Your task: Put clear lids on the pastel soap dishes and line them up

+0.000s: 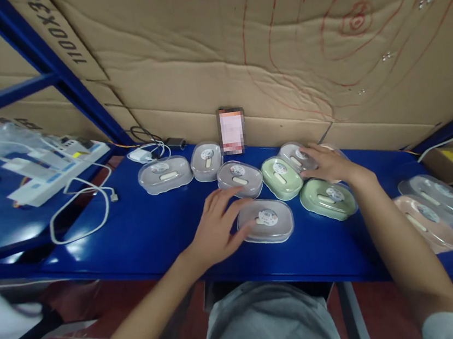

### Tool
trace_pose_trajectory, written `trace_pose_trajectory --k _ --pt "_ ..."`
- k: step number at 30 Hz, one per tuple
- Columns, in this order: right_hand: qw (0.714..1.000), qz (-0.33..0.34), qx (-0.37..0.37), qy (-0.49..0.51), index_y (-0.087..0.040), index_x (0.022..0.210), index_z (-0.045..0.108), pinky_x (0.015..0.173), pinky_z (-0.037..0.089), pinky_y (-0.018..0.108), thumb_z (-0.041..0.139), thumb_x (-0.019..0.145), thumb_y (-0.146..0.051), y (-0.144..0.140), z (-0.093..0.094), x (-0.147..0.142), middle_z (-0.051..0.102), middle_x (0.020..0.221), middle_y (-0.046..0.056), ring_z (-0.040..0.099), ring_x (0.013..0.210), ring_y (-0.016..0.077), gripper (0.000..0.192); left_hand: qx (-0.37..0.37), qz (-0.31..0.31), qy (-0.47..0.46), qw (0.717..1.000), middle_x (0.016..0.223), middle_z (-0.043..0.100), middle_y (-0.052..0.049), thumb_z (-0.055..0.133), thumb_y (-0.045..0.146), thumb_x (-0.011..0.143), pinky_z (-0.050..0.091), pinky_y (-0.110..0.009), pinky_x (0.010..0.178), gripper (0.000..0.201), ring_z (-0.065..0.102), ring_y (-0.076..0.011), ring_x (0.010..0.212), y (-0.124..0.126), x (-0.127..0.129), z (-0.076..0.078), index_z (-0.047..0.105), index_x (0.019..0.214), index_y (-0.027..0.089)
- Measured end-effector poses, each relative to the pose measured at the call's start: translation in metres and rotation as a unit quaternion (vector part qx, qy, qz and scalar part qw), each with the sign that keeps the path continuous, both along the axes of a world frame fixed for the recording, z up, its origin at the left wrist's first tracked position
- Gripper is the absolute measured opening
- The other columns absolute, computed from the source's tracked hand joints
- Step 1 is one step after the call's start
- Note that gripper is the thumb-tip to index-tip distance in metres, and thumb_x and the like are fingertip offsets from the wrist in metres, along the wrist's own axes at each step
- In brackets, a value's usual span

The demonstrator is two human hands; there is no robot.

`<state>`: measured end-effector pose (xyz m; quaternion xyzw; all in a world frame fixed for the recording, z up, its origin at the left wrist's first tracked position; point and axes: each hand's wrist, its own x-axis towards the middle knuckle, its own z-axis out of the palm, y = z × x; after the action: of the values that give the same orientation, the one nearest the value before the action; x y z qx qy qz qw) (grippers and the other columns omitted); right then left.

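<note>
1. The left hand (216, 223) lies flat and open on the blue table (143, 234), fingers spread, grasping nothing; its fingertips touch the near edge of a clear-lidded grey case (266, 219) just to its right.
2. Just beyond the left fingertips sits a mauve case (239, 178), close to touching them.
3. The right hand (329, 163) rests with loose, open fingers on top of a grey case (297, 155) at the back of the row, pressing rather than gripping.
4. Between the two hands stands a pale green case (281, 176); a second green case (327, 198) lies just beneath the right wrist.
5. Left of the left hand, two more clear cases (165, 174) stand well apart from it.
6. Right of the right forearm lie a pink case (429, 221) and another clear one (436, 196).
7. Far left, a white cable (78, 209) loops beside a power strip (61, 168).
</note>
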<state>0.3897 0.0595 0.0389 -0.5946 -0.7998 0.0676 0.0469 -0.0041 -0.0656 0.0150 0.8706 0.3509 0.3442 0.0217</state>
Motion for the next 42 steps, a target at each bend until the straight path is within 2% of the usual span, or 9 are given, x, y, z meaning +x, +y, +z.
trace_pose_trajectory --k 5,9,15,20,23,28,31,37,42 --pt "0.998 0.041 0.017 0.047 -0.022 0.152 0.062 0.115 0.052 0.045 0.066 0.100 -0.053 0.009 0.014 -0.004 0.070 0.148 0.013 0.068 0.134 0.0333 0.061 0.046 -0.025 0.049 0.997 0.139 0.070 -0.014 0.052 0.027 0.111 0.052 -0.049 0.107 0.021 0.067 -0.0301 0.128 0.072 0.003 0.022 0.066 0.125 0.020" --pt "0.996 0.017 0.066 0.056 -0.024 0.146 0.067 0.111 0.055 0.045 0.050 0.108 -0.047 0.007 0.026 -0.001 0.073 0.144 0.010 0.070 0.130 0.0310 0.047 0.074 -0.035 0.066 0.994 0.131 0.074 -0.013 0.053 0.031 0.110 0.053 -0.050 0.103 0.021 0.071 -0.0302 0.116 0.104 0.004 0.016 0.070 0.116 0.020" --pt "0.989 -0.011 0.150 0.005 -0.021 0.133 0.074 0.116 0.047 0.053 0.054 0.102 -0.027 -0.011 0.045 -0.027 0.072 0.143 0.016 0.063 0.138 0.0376 0.037 0.027 -0.071 0.096 0.992 0.134 0.071 -0.014 0.060 0.043 0.108 0.051 -0.053 0.109 0.030 0.067 -0.0334 0.128 0.099 -0.006 0.001 0.069 0.126 0.020" --pt "0.997 0.047 0.037 -0.043 -0.024 0.120 0.080 0.094 0.057 0.042 0.053 0.103 -0.027 -0.030 0.042 -0.058 0.083 0.112 0.011 0.078 0.103 0.0326 0.032 -0.053 -0.071 0.129 0.988 0.154 0.059 -0.017 0.073 0.051 0.100 0.042 -0.058 0.124 0.052 0.055 -0.0366 0.146 0.101 -0.011 -0.001 0.064 0.141 0.020" --pt "0.997 0.061 0.029 -0.042 -0.023 0.133 0.075 0.100 0.057 0.044 0.048 0.109 -0.036 -0.036 0.040 -0.065 0.081 0.122 0.012 0.077 0.113 0.0340 0.038 -0.064 -0.075 0.140 0.985 0.160 0.055 -0.017 0.081 0.045 0.094 0.039 -0.060 0.127 0.063 0.051 -0.0368 0.152 0.104 -0.012 -0.004 0.060 0.149 0.021" --pt "0.994 0.109 0.013 -0.006 -0.027 0.159 0.053 0.112 0.053 0.055 0.068 0.099 -0.059 -0.049 0.033 -0.082 0.059 0.159 0.015 0.059 0.143 0.0402 0.069 -0.042 -0.067 0.120 0.990 0.149 0.067 -0.013 0.078 0.037 0.099 0.047 -0.056 0.119 0.044 0.062 -0.0330 0.141 0.105 -0.015 -0.003 0.069 0.140 0.025" --pt "0.991 0.129 0.001 -0.022 -0.026 0.159 0.051 0.113 0.051 0.062 0.083 0.089 -0.043 -0.050 0.023 -0.092 0.051 0.165 0.016 0.050 0.149 0.0453 0.079 -0.008 -0.053 0.113 0.992 0.139 0.073 -0.012 0.077 0.042 0.101 0.051 -0.052 0.112 0.037 0.068 -0.0317 0.132 0.105 -0.015 -0.003 0.073 0.132 0.023" --pt "0.975 0.214 0.014 0.057 -0.026 0.145 0.062 0.123 0.045 0.051 0.064 0.094 -0.016 -0.033 0.022 -0.084 0.057 0.161 0.010 0.055 0.148 0.0314 0.052 0.031 -0.022 0.105 0.994 0.127 0.077 -0.012 0.062 0.037 0.110 0.054 -0.045 0.102 0.027 0.072 -0.0285 0.117 0.103 -0.010 -0.004 0.074 0.126 0.019" --pt "0.984 0.161 0.076 0.021 -0.023 0.122 0.074 0.110 0.051 0.046 0.048 0.096 -0.008 -0.039 0.039 -0.088 0.075 0.134 0.010 0.068 0.127 0.0308 0.040 0.063 -0.032 0.142 0.987 0.109 0.078 -0.009 0.054 0.022 0.111 0.055 -0.041 0.092 0.023 0.073 -0.0255 0.104 0.095 -0.003 0.000 0.076 0.108 0.019"
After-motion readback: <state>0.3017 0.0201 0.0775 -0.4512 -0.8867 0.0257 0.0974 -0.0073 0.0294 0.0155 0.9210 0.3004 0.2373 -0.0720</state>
